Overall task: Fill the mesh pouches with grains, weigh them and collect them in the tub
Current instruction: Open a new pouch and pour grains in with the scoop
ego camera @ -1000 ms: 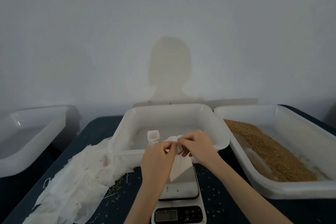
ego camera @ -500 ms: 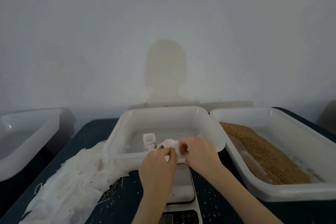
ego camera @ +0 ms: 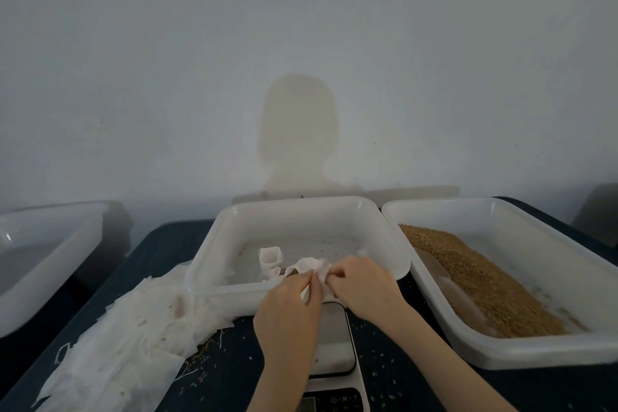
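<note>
My left hand [ego camera: 290, 314] and my right hand [ego camera: 363, 284] both pinch a white mesh pouch [ego camera: 311, 267] at the near rim of the middle white tub [ego camera: 384, 237]. The pouch hangs over that rim, partly hidden by my fingers. A second small white pouch [ego camera: 270, 259] stands inside the tub, just left of my hands. The kitchen scale [ego camera: 334, 344] sits right below my hands, its platform bare. On the right, a white tub [ego camera: 521, 278] holds brown grains [ego camera: 481, 281].
A heap of flat white mesh pouches [ego camera: 127, 341] lies on the dark table [ego camera: 160, 244] to the left of the scale, with stray grains scattered around. Another white tub [ego camera: 43, 261] stands at the far left. A pale wall rises behind.
Both hands carried the pouch up and away from the scale platform to the middle tub's near rim. The pouch, hanging flat before, is now bunched between my fingers.
</note>
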